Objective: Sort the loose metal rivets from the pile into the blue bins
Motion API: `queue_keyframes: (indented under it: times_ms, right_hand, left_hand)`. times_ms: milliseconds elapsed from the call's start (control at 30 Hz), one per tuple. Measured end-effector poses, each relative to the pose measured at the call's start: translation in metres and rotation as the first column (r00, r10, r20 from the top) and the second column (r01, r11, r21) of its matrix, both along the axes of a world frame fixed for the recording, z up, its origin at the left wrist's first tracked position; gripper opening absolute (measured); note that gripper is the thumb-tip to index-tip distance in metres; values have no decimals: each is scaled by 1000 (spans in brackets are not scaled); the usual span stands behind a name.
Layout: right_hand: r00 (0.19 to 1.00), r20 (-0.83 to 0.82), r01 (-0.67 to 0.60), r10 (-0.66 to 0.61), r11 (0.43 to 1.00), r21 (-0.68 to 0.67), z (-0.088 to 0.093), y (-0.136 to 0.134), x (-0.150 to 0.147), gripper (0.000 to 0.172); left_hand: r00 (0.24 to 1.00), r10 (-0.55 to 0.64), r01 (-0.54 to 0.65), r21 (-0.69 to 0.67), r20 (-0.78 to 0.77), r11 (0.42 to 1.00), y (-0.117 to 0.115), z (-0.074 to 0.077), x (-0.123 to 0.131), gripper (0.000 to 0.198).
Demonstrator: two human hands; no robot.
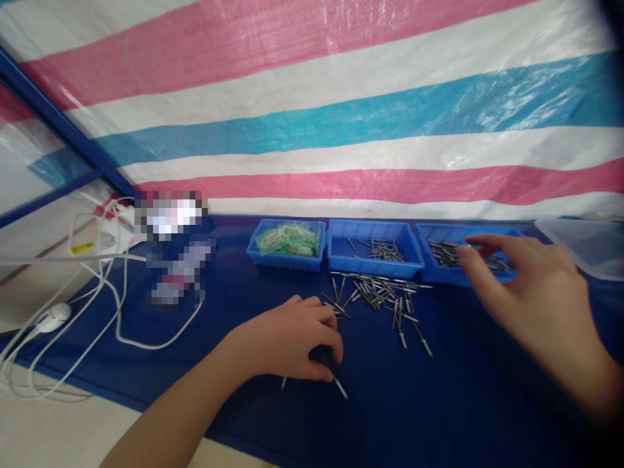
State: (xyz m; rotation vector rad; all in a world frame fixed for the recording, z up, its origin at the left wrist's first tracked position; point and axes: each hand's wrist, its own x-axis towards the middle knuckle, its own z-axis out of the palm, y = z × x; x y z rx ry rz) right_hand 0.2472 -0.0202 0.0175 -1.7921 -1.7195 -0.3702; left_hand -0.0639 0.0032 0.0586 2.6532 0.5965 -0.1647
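Observation:
My left hand [297, 338] is low over the blue tabletop, its fingers curled and the thumb close to the fingertips. A blind rivet [341, 389] sticks out from between thumb and fingers, pointing down to the right. The tip of another rivet [283, 383] shows below the same hand. My right hand [541, 292] hovers at the right-hand blue bin [468, 276], thumb and forefinger pinched together; a small shiny bit shows at the tips, too small to name. Inside that bin lie many rivets [446, 253]. A loose pile of blind rivets [373, 292] lies between my hands.
The middle blue bin [336, 263] holds some rivets; the left blue bin [287, 262] holds green-tinted plastic packets [292, 239]. A clear plastic lid or tray [580, 250] is at far right. White cables [119, 312] tangle at left near a blurred-out device [170, 214]. Striped sheeting [312, 130] hangs behind.

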Motion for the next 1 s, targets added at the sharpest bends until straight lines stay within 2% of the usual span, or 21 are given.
queue_keyframes:
  times_ms: [100, 200, 300, 367, 467, 567, 667, 767, 833, 900, 1000]
  right_hand:
    - [990, -2, -138, 138, 988, 66, 2, -8, -20, 24]
    - [932, -19, -358, 363, 926, 117, -2, -18, -42, 13]
    - [817, -152, -568, 556, 822, -41, -8, -27, -64, 9]
    - [764, -241, -638, 598, 755, -149, -12, -32, -75, 12]
    - [716, -352, -689, 604, 692, -215, -13, -34, -82, 17]
    - [686, -438, -710, 582, 666, -228, -10, -35, -81, 17]
    - [669, -487, -715, 562, 665, -216, -8, -36, -80, 16]
    - [656, -534, -711, 533, 674, -201, -9, -37, -82, 17]
    - [649, -559, -707, 516, 680, -193, -10, -37, -83, 17]
    - [644, -575, -702, 505, 689, -181, -11, -37, -83, 16]
    - [631, -601, -703, 491, 689, -176, -10, -37, -84, 16]
  left_hand:
    - [999, -50, 50, 27, -11, 998, -4, -4, 3, 7]
    - [999, -43, 40, 129, 17, 991, -6, -10, 8, 7]
    - [995, 5, -28, 238, 97, 971, -7, -17, 15, 11]
    - [985, 29, -74, 266, 170, 961, -6, -19, 18, 14]
    - [956, 61, -136, 251, 285, 958, -6, -18, 20, 16]
    - [913, 104, -170, 137, 394, 976, -6, -15, 20, 17]
    - [842, 227, -215, -81, 490, 973, -7, -16, 22, 13]
    - [730, 439, -300, -332, 524, 894, -10, -20, 26, 20]
    - [676, 541, -331, -450, 500, 830, -12, -23, 29, 21]
    - [656, 584, -334, -509, 479, 793, -13, -25, 31, 20]
    - [648, 583, -315, -525, 489, 791, -15, -25, 33, 18]
